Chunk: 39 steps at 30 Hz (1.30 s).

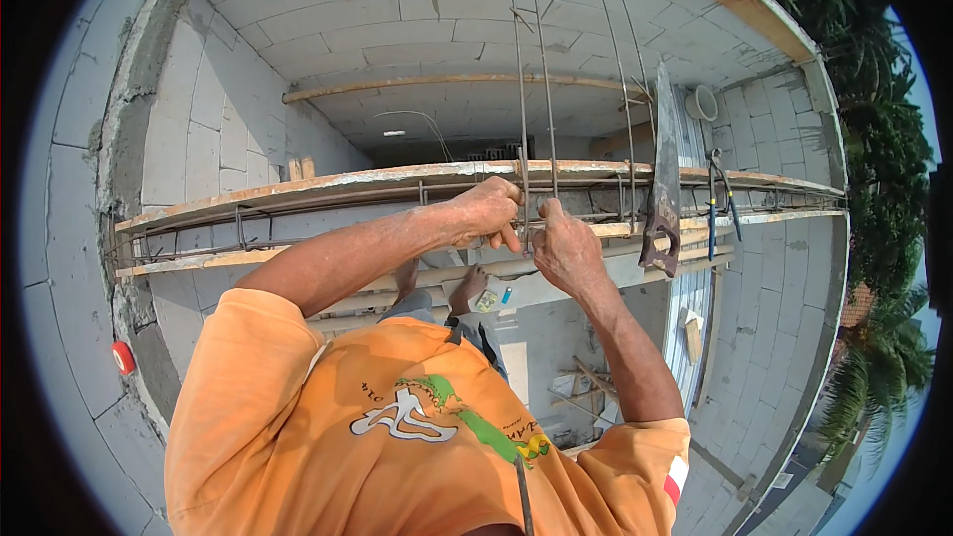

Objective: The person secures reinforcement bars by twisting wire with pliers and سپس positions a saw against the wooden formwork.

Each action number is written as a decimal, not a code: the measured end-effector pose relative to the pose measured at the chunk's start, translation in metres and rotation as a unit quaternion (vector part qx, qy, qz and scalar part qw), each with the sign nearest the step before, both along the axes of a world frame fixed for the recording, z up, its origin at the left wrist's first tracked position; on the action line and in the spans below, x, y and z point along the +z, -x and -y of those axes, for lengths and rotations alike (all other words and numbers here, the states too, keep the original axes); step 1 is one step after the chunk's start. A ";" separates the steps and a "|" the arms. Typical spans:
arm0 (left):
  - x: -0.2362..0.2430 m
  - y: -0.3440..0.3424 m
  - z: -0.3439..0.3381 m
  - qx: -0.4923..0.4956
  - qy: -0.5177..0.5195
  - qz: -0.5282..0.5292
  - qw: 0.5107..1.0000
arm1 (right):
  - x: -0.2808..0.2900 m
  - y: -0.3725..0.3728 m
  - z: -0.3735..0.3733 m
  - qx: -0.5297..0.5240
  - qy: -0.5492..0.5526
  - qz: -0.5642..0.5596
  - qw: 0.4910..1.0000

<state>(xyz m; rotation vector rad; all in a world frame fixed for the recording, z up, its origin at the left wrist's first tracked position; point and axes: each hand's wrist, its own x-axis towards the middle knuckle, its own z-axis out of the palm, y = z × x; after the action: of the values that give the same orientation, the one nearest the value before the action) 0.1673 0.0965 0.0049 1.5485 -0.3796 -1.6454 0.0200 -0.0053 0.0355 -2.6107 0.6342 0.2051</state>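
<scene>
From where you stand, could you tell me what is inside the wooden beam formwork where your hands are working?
Inside the wooden formwork run long horizontal rebars with stirrups around them. Both the left hand and right hand are at the vertical bars. The hands cover the joint there.

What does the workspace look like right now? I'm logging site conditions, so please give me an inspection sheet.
Surface: long wooden formwork trough set along the top of a grey block wall.
Job's things: horizontal rebar lying in the trough; thin vertical rebar rising through it.
Clutter: hand saw standing against the formwork; pliers hanging over its edge.
Grippers: left hand and right hand both closed around the bars where vertical meets horizontal; what the fingers pinch is too small to tell.
Cables: nothing seen.
Surroundings: red round object on the wall at left; trees at right; boards far below.
</scene>
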 end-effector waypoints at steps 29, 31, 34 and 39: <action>0.015 -0.018 0.008 -0.268 -0.002 0.269 0.925 | -0.028 0.013 -0.018 0.035 0.099 0.111 0.988; 0.008 -0.012 0.009 -0.266 0.006 0.266 0.927 | -0.024 0.022 -0.020 0.029 0.094 0.113 0.989; 0.015 -0.014 0.006 -0.277 0.025 0.277 0.920 | -0.025 0.030 -0.023 0.002 0.075 0.185 0.980; 0.011 -0.014 0.007 -0.279 0.017 0.261 0.924 | -0.014 0.038 -0.019 0.049 0.049 0.225 0.972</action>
<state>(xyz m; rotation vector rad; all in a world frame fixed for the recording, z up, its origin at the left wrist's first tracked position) 0.1809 0.0896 0.0160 1.9628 -1.2235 -1.5803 -0.0180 0.0136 0.0212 -2.6502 0.3608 -0.3902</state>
